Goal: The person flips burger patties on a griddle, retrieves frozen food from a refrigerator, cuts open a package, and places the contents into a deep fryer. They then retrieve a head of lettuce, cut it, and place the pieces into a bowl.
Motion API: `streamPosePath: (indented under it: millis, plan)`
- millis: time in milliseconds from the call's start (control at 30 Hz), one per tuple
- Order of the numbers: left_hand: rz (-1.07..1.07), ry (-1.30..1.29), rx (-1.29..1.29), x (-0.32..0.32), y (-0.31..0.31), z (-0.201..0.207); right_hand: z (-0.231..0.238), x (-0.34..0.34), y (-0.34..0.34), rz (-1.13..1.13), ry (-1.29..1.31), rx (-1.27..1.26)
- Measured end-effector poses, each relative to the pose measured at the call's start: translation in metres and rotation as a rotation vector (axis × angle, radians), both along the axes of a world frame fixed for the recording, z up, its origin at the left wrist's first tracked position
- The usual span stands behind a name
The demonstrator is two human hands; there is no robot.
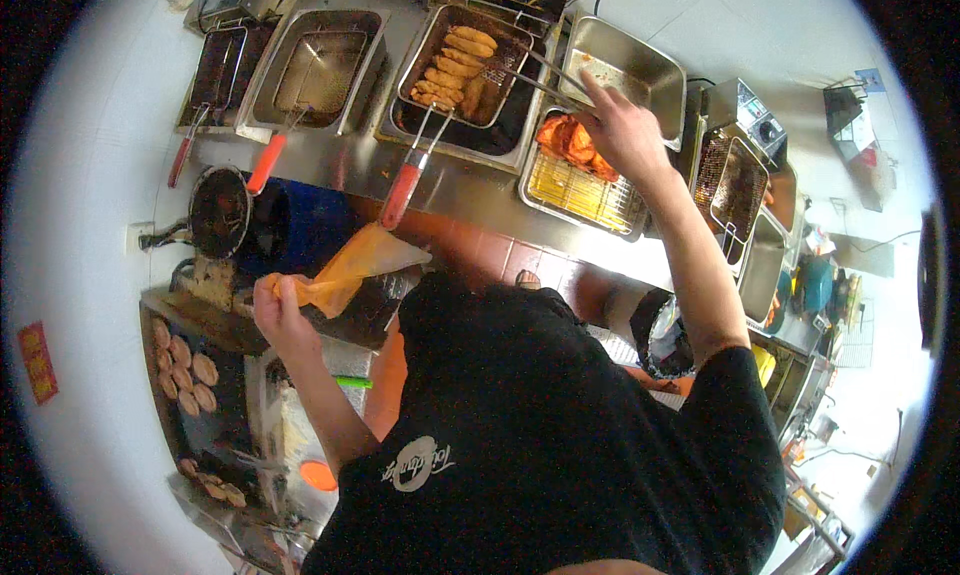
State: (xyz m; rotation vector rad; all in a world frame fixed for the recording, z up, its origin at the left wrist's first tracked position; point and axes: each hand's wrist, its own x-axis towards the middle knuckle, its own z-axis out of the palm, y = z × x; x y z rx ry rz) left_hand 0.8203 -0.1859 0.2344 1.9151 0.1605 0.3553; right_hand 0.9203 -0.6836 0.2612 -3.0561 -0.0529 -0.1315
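Shirt (560,425): one, black.
My left hand (287,317): closed on one thin, translucent orange sheet (365,262).
My right hand (622,127): gripping one pair of tongs (546,90), tips over one basket (504,89).
Fried pieces (468,46): at least seven, golden-brown, rough-crusted, inside that basket.

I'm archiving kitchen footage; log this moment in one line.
Left hand: holding orange bag; right hand: holding tongs or chopsticks, tips at frying basket; basket: browned elongated pieces

Tongs (548,90) partly hidden (by the right hand (628,133)), black shirt (560,445) cropped
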Motion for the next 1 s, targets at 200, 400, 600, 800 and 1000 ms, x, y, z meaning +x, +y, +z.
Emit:
streamPosePath:
  millis: [200,400,600,800,1000]
  plan:
    - [-0.046,0.085,-0.126,0.031,0.051,0.000,-0.004,0.076,0.043,0.091,0.104,-0.239]
    - [0.014,0.124,-0.134,0.046,0.077,-0.007,0.028,0.091,0.069,0.126,0.114,-0.424]
    - [0.006,0.071,-0.099,0.054,0.071,-0.011,0.035,0.096,0.097,0.219,0.093,-0.436]
    - [-0.003,0.066,-0.192,0.059,0.064,-0.015,0.030,0.096,0.085,0.159,0.033,-0.468]
    - [-0.002,0.077,-0.167,0.063,0.051,-0.015,0.026,0.114,0.079,0.224,0.097,-0.528]
